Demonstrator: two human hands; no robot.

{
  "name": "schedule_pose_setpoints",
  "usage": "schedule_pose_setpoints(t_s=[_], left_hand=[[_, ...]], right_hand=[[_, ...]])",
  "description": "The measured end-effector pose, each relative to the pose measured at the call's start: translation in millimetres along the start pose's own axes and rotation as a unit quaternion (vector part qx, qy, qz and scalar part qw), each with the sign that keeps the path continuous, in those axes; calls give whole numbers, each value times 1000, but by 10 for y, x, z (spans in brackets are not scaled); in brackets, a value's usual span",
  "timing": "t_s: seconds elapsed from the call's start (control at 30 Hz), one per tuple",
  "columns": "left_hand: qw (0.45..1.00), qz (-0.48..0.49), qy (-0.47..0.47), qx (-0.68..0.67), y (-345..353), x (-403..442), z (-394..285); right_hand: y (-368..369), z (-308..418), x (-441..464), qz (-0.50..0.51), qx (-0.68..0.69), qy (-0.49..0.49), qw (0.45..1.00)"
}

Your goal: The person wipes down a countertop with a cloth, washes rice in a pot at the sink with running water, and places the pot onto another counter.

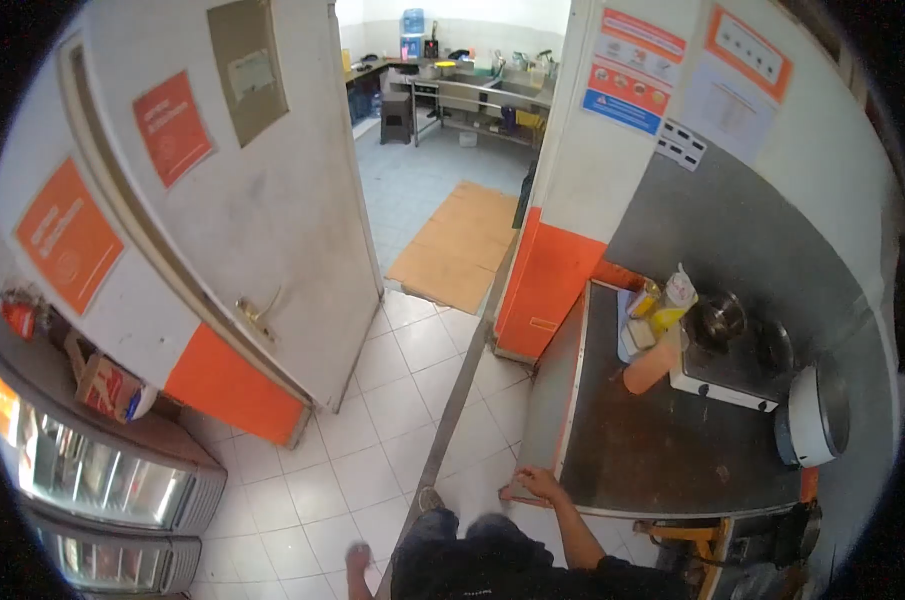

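Observation:
My right hand [540, 484] is beside the near left corner of the dark-topped counter [652, 450], its fingers loosely apart and nothing seen in them. Whether it touches the counter edge I cannot tell. My left hand [357, 557] hangs low over the white floor tiles [302, 520]; it is small and blurred, so its fingers do not show clearly. On the counter stand a two-knob gas stove [722, 388], a metal pot [720, 316], an orange-capped bottle [650, 368], a yellow-and-white pack [672, 308] and a large white pot [810, 418].
A white door [222, 190] stands swung open on the left. Past the doorway, cardboard [457, 245] lies on the floor, with a dark stool [396, 118] and a metal sink bench [477, 95] farther back. Glass-front fridges [102, 470] are at lower left.

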State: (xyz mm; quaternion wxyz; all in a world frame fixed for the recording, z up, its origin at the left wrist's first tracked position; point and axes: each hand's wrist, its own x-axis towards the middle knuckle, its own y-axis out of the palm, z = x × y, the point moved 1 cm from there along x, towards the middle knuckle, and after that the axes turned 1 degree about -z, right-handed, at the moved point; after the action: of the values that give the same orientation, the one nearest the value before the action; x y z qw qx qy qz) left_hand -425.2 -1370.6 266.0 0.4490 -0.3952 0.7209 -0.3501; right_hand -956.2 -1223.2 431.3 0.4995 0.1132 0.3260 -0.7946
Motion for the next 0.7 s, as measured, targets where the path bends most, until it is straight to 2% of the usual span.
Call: schedule_pose_setpoints(t_s=[0.03,0.07,0.1,0.13,0.17,0.2,0.27,0.3,0.33,0.37,0.43,0.5,0.53,0.57,0.6,0.63,0.67,0.7], left_hand=[[981,45,-81,-172,-70,597,-2],[975,-10,-27,-220,-324,1051,-204],[960,13,-81,-266,-943,1387,-748],[946,-6,-29,-323,-1332,1759,-1098],[946,5,-42,-323,-1586,2236,-1357],[940,-8,11,-341,-1722,2670,-1515],[941,-45,86,-325,-2042,3412,-1931],[940,-39,79,-329,-2337,3576,-2230],[937,-37,76,-340,-2529,3794,-2575],[935,-42,77,-343,-2508,4078,-2728],[941,-32,47,-335,-2491,4402,-2846],[967,-9,0,-255,-2267,4662,-2922],[987,38,8,-156,-1967,4883,-2701],[979,82,-39,-185,-1745,4948,-2617],[971,127,-96,-179,-1588,4980,-2588],[940,175,-139,-256,-1383,5006,-2413],[908,244,-201,-274,-1630,4869,-2669],[872,271,-183,-364,-1627,4815,-2586]], right_hand=[[-6,1,15,17,-77,-4,997],[-8,13,32,14,-72,7,997],[-28,57,125,-9,-21,31,999],[-56,137,241,-34,30,53,998],[-108,199,322,-60,90,58,992],[-129,138,474,-65,95,61,991],[-183,-151,923,-55,179,150,971],[-181,-77,1064,-51,180,154,970],[-288,12,1293,-61,84,156,982],[-403,116,1571,-72,-12,157,985],[-547,400,2120,-72,-5,147,986],[-791,721,2893,-76,2,126,989],[-866,692,3412,-80,18,94,992],[-976,779,3933,-87,35,55,994],[-1132,1116,4327,-96,-23,33,995],[-1319,1579,4699,-101,-82,16,991],[-1465,1981,4988,-103,-87,-41,990],[-1637,2384,5341,-112,-94,-101,984]])
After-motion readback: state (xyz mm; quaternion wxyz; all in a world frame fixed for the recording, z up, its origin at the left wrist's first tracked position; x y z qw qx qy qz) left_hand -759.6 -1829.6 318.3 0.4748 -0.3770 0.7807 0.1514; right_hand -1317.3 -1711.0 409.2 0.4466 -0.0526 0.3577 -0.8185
